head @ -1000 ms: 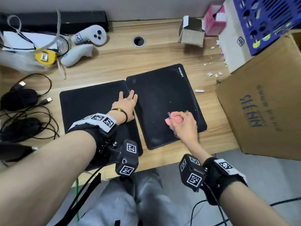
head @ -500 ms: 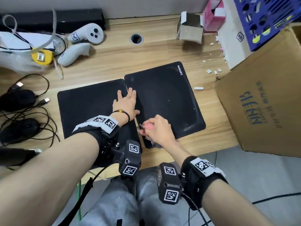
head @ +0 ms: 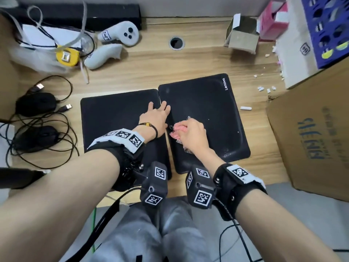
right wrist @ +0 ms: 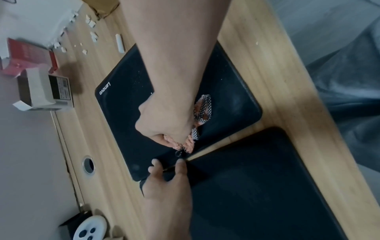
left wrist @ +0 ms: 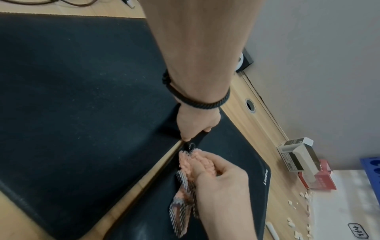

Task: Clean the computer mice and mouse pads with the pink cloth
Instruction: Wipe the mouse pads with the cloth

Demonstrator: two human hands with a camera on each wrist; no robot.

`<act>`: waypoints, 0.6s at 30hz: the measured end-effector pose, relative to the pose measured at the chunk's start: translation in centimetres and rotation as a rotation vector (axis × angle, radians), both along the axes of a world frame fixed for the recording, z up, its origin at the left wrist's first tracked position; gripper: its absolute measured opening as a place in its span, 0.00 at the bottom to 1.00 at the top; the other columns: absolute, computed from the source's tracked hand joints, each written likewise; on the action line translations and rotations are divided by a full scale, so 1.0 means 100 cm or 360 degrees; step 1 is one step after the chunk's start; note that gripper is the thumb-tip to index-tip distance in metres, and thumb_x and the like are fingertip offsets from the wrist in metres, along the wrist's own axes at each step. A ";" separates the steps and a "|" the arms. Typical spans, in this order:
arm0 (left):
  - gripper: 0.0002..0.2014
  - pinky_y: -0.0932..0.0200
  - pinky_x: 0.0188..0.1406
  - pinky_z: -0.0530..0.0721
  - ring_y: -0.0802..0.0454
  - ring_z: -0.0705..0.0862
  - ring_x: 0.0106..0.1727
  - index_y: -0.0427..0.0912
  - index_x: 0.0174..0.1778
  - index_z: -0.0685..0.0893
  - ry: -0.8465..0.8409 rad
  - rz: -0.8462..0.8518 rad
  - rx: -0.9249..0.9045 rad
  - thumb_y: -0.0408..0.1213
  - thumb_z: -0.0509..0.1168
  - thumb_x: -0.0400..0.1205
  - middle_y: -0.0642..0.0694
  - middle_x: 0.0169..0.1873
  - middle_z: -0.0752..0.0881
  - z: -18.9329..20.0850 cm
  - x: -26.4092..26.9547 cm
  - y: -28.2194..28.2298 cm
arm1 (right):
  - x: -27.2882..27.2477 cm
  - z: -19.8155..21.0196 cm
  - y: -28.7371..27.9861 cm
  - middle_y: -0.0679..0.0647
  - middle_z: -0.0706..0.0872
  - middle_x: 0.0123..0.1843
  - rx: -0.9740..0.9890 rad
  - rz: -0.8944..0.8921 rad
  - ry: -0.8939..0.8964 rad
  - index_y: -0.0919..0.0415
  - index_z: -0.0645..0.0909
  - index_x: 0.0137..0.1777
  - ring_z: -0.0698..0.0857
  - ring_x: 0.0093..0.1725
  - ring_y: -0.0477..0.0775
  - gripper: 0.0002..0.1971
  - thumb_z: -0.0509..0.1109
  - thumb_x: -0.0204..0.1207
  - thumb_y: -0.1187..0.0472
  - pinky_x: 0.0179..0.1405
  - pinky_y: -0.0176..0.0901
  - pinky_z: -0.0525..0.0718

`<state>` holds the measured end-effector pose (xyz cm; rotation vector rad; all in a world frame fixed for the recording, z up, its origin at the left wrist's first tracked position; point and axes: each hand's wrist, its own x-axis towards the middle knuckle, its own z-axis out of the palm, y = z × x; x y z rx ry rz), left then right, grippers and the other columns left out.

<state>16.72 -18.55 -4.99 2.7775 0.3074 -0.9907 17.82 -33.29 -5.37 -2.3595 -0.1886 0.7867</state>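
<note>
Head view shows two black rectangular mouse pads side by side on the wooden desk [head: 143, 72], long axes running near to far: the left pad [head: 113, 118] and the right pad [head: 207, 110]. Two black corded mice [head: 35, 104] lie far left. The left hand [head: 155, 118], fingers spread flat, presses both pads at their gap. The right hand [head: 192, 135] clenches the fluffy pink cloth [head: 176, 130] on the right pad's left edge.

Pink cloth [head: 176, 131] with black-and-white checked backing, two black mouse pads [head: 117, 118], light wood-grain desk [head: 151, 72].
</note>
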 end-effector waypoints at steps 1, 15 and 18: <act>0.30 0.42 0.49 0.76 0.36 0.52 0.81 0.47 0.82 0.55 -0.0005 0.0015 -0.0001 0.42 0.60 0.86 0.53 0.82 0.52 0.002 0.001 -0.001 | -0.006 0.005 -0.008 0.43 0.90 0.50 -0.0022 0.0012 0.0028 0.52 0.91 0.49 0.86 0.60 0.48 0.07 0.75 0.73 0.60 0.60 0.40 0.81; 0.35 0.47 0.41 0.74 0.35 0.52 0.82 0.45 0.80 0.59 0.0009 0.0079 -0.0007 0.43 0.69 0.80 0.53 0.81 0.55 -0.002 0.003 -0.005 | 0.001 -0.008 -0.004 0.54 0.89 0.52 -0.0140 0.0001 -0.0077 0.51 0.89 0.44 0.87 0.58 0.57 0.10 0.67 0.77 0.64 0.53 0.43 0.82; 0.37 0.47 0.43 0.72 0.32 0.50 0.82 0.42 0.80 0.57 0.0027 0.0125 -0.0015 0.41 0.68 0.79 0.51 0.82 0.51 -0.005 0.006 -0.011 | -0.008 -0.011 -0.010 0.54 0.88 0.57 -0.0129 -0.0045 -0.0097 0.49 0.89 0.46 0.85 0.61 0.57 0.10 0.68 0.77 0.64 0.59 0.52 0.84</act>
